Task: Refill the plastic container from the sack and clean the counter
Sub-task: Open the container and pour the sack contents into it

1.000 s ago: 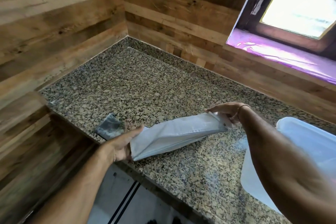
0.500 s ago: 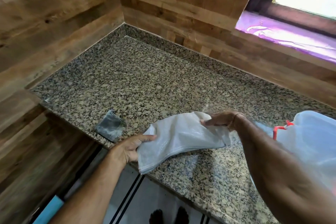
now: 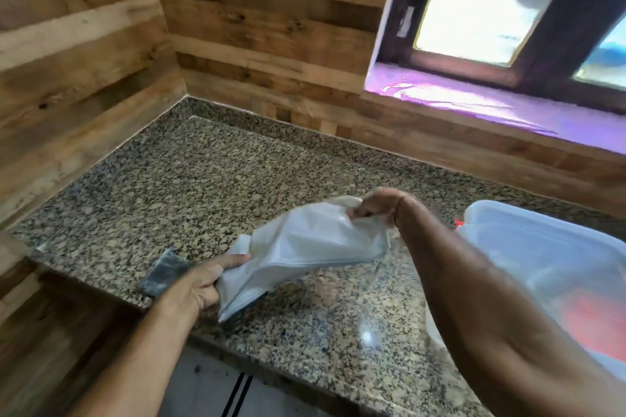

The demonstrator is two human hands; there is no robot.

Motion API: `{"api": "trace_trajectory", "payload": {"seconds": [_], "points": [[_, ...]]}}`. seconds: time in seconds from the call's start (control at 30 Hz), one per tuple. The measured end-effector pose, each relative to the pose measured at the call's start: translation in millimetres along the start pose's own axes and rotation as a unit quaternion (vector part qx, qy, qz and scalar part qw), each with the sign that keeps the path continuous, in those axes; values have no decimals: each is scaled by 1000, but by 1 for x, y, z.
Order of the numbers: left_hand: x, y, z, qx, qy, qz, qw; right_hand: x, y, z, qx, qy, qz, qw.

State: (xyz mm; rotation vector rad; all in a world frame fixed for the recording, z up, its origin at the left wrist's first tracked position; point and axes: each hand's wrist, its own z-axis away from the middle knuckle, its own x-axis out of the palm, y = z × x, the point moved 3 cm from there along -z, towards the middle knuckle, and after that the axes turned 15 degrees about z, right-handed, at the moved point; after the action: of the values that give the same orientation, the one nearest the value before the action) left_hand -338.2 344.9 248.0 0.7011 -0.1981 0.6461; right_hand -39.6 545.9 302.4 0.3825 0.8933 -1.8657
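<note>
A flat, empty white sack (image 3: 305, 247) is stretched between both hands just above the speckled granite counter (image 3: 203, 186). My left hand (image 3: 203, 284) grips its near lower end at the counter's front edge. My right hand (image 3: 379, 205) pinches its far upper end. The translucent plastic container (image 3: 542, 264), with a red patch showing through its wall, stands at the right, partly hidden by my right forearm.
A small dark grey cloth or pad (image 3: 164, 276) lies at the counter's front edge, just left of my left hand. Wooden plank walls close the counter at left and back. A window with a purple sill (image 3: 474, 105) is at the back right.
The sack has gone from stretched long and narrow to folded wider and bunched. My hands have come closer together, and the camera has shifted.
</note>
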Motion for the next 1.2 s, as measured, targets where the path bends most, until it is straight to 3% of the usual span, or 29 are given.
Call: {"api": "trace_trajectory", "payload": {"seconds": [0.13,0.33,0.57,0.73,0.9,1.0,1.07,1.2], "points": [[71,36,42,69,-104,15,992,-84,-3,46,-80,46,-15,996],[197,37,85,175,-202,18,963,-188,61,138,-168,113,-101,974],[329,-49,87,218,-206,8,954,-237,209,203,-206,161,-231,937],[374,-103,83,279,-197,-10,940,-224,284,181,-209,214,-344,890],[396,-146,84,395,-173,-107,896,-193,335,156,-236,217,-419,849],[396,-159,84,434,-151,-222,860,-176,349,153,-260,200,-456,828],[395,-161,79,401,-152,-248,868,-171,354,155,-278,182,-485,809],[395,-155,67,298,-164,-100,935,-174,354,156,-271,146,-504,807]]}}
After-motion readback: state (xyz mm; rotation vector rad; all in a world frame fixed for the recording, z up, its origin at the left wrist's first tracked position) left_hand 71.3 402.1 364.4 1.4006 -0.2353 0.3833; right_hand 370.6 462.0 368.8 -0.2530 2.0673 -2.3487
